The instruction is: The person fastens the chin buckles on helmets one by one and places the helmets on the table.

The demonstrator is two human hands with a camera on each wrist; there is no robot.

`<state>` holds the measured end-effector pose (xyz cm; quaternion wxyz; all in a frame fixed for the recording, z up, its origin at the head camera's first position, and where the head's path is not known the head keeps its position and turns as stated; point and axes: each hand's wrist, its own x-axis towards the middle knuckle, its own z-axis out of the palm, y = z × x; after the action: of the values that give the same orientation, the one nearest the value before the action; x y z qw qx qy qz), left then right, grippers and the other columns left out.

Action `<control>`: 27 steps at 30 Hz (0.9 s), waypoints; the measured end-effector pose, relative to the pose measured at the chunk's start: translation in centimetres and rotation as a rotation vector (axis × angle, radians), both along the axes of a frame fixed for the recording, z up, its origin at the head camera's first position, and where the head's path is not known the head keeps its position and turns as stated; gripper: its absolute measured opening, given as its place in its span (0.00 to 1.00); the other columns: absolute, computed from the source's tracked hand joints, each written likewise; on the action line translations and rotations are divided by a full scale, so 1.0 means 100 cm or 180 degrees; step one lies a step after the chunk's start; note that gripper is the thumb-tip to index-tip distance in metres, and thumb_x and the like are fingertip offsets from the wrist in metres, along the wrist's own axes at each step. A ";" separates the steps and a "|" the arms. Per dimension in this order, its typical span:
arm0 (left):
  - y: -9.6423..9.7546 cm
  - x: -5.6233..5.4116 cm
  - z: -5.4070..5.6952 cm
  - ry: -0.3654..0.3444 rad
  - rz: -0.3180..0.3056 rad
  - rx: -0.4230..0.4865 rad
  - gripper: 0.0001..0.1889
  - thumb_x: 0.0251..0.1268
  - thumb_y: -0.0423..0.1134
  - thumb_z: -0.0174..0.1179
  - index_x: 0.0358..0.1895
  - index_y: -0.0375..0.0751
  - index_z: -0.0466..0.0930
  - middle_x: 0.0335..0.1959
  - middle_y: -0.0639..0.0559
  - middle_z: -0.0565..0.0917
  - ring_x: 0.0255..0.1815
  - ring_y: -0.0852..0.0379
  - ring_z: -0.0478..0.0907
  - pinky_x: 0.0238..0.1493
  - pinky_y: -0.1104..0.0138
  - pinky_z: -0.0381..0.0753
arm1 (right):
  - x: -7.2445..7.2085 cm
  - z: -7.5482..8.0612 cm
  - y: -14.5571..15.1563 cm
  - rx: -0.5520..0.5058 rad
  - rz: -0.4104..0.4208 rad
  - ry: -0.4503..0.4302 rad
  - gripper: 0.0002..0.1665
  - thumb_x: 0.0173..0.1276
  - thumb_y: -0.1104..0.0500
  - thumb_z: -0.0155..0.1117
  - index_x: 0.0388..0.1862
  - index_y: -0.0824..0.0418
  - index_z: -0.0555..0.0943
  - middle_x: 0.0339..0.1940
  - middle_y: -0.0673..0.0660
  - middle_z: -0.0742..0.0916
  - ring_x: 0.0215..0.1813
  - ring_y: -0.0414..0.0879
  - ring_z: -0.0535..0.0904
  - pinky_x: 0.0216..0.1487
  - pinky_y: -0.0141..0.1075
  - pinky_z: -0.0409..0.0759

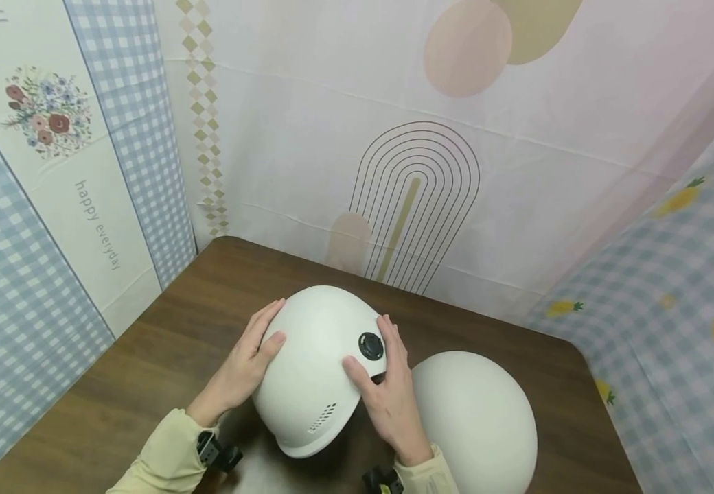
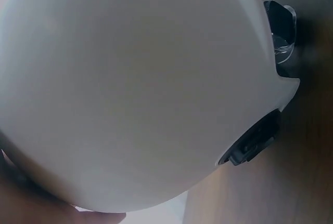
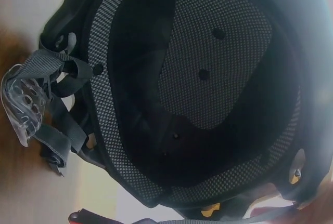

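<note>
Between both hands is a white helmet (image 1: 314, 357), tilted on the dark wood table, with a black round fitting (image 1: 371, 346) and a row of small vent slots (image 1: 323, 417) on its shell. My left hand (image 1: 252, 357) holds its left side, fingers and thumb spread along the curve. On the right side, my right hand (image 1: 390, 387) grips the edge, thumb on the shell beside the fitting. Black lining (image 3: 216, 52) with grey mesh pads fills the inside in the right wrist view. Grey straps (image 3: 60, 73) with a clear plastic piece (image 3: 23, 104) hang at its rim.
A second smooth white dome (image 1: 474, 418) stands on the table (image 1: 165, 357), close to my right forearm. Printed cloths hang around the table: a pale one (image 1: 295, 137) behind, checked ones (image 1: 128, 82) at the left and right. Each wrist carries a small black camera (image 1: 217, 451).
</note>
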<state>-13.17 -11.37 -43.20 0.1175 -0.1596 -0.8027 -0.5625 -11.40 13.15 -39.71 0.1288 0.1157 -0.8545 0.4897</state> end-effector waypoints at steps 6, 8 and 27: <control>0.004 -0.001 0.001 -0.0024 0.0039 0.0029 0.28 0.77 0.44 0.46 0.77 0.51 0.54 0.75 0.45 0.54 0.73 0.40 0.54 0.61 0.34 0.58 | -0.006 0.003 0.004 0.0009 0.0051 -0.0014 0.46 0.62 0.39 0.68 0.76 0.45 0.60 0.76 0.45 0.60 0.76 0.47 0.54 0.67 0.60 0.57; 0.006 -0.001 0.000 -0.0040 0.0054 0.0039 0.28 0.77 0.44 0.45 0.77 0.52 0.54 0.75 0.45 0.55 0.73 0.40 0.54 0.61 0.34 0.59 | -0.007 0.005 0.005 0.0011 0.0068 -0.0019 0.46 0.61 0.39 0.68 0.75 0.45 0.61 0.76 0.46 0.60 0.76 0.47 0.54 0.67 0.60 0.58; 0.022 -0.005 0.029 0.0145 0.0187 -0.0569 0.36 0.69 0.52 0.56 0.77 0.59 0.52 0.78 0.51 0.51 0.75 0.42 0.52 0.60 0.33 0.59 | -0.022 0.016 0.010 0.0238 0.0197 -0.0036 0.47 0.61 0.35 0.66 0.75 0.44 0.61 0.77 0.44 0.61 0.75 0.49 0.52 0.64 0.68 0.51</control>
<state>-13.68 -9.18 -40.34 0.1373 -0.1585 -0.8512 -0.4812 -13.65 14.14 -38.09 0.1043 0.1441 -0.8690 0.4617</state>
